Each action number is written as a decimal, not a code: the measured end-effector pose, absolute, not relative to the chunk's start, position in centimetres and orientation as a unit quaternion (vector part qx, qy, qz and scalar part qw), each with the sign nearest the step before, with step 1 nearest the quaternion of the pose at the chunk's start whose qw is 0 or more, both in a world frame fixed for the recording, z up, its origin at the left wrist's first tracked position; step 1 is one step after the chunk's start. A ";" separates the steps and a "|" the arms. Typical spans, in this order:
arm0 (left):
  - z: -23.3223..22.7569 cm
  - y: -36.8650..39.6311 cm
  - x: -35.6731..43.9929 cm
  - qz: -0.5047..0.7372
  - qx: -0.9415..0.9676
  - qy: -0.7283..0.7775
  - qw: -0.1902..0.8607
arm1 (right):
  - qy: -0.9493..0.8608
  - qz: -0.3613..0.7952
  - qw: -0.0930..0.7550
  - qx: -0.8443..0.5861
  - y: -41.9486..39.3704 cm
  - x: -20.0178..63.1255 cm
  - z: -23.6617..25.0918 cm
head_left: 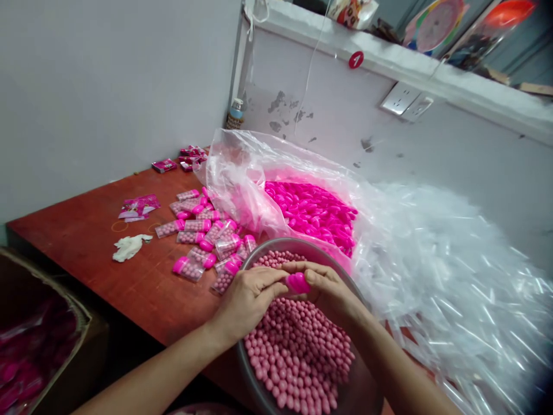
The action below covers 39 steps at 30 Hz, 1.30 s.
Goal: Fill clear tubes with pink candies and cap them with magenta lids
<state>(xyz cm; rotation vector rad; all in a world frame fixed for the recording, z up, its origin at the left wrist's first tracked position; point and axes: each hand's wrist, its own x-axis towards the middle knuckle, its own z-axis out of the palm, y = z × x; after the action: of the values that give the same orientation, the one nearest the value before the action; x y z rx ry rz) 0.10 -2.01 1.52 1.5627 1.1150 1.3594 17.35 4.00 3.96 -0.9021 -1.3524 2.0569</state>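
Above a grey bowl (245, 351) of pink round beads (298, 346), my two hands meet around a bright pink cap (297, 283). My right hand (330, 291) is closed, with thumb and fingers pressed on this cap. My left hand (248, 300) pinches a small clear container at the cap's left side; most of it is hidden by the fingers. Left of the bowl lies a loose pile of clear bead-filled containers with pink caps (189, 268). Behind the bowl, a large clear plastic bag (242, 150) lies open around many loose pink caps (306, 213).
A big heap of clear empty containers (458, 276) covers the right side of the red table (86, 230). Pink printed packets (140, 206) and a crumpled white scrap (129, 246) lie at the left. A cardboard box (82, 328) of pink items stands at lower left. A shelf (302, 26) runs above.
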 end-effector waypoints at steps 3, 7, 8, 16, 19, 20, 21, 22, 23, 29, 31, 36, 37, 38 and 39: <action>1.3 -2.0 0.0 0.537 0.618 0.445 0.363 | -0.471 0.779 0.234 -0.341 3.8 16.9 4.0; 0.9 -1.9 -0.2 0.532 0.630 0.462 0.326 | -0.448 0.782 0.253 -0.350 3.4 16.1 3.8; 0.9 -1.9 -0.2 0.530 0.633 0.468 0.315 | -0.449 0.780 0.256 -0.354 3.3 15.9 3.7; 1.2 -2.1 0.2 0.528 0.618 0.499 0.301 | -0.483 0.765 0.229 -0.360 3.7 15.5 3.5; 2.0 -0.9 -0.5 0.552 0.570 0.506 0.339 | -0.523 0.750 0.213 -0.345 4.9 16.7 5.0; 2.3 -0.3 -1.0 0.560 0.554 0.514 0.340 | -0.549 0.724 0.227 -0.350 5.4 17.4 5.5; 2.6 0.4 -1.7 0.567 0.543 0.524 0.329 | -0.579 0.687 0.245 -0.364 5.9 18.1 6.0; 2.9 1.2 -2.5 0.573 0.538 0.537 0.308 | -0.614 0.638 0.258 -0.386 6.4 18.8 6.4; 3.2 1.9 -3.3 0.572 0.540 0.549 0.282 | -0.655 0.576 0.261 -0.413 6.9 19.6 6.6; 2.8 2.6 -5.2 0.538 0.581 0.582 0.187 | -0.886 0.123 0.060 -0.443 7.5 22.8 3.9; 2.3 1.4 -4.3 0.524 0.595 0.576 0.200 | -0.922 0.038 -0.002 -0.386 7.3 22.9 2.6; 1.3 -1.5 -1.6 0.515 0.636 0.525 0.235 | -0.950 -0.040 -0.107 -0.290 7.5 22.2 1.5; 1.1 -1.9 -1.2 0.510 0.650 0.511 0.236 | -0.948 -0.051 -0.115 -0.292 7.7 22.1 1.5; 1.0 -2.2 -0.8 0.507 0.662 0.500 0.235 | -0.944 -0.063 -0.120 -0.300 7.8 21.9 1.6; 0.8 -2.4 -0.6 0.507 0.667 0.493 0.233 | -0.940 -0.075 -0.121 -0.311 8.0 21.7 1.6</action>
<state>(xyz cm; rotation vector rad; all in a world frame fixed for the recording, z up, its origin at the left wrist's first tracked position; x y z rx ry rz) -0.56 -2.38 0.80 1.8332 1.3546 1.3919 21.73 7.99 1.59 -1.0590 -3.2048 -0.2567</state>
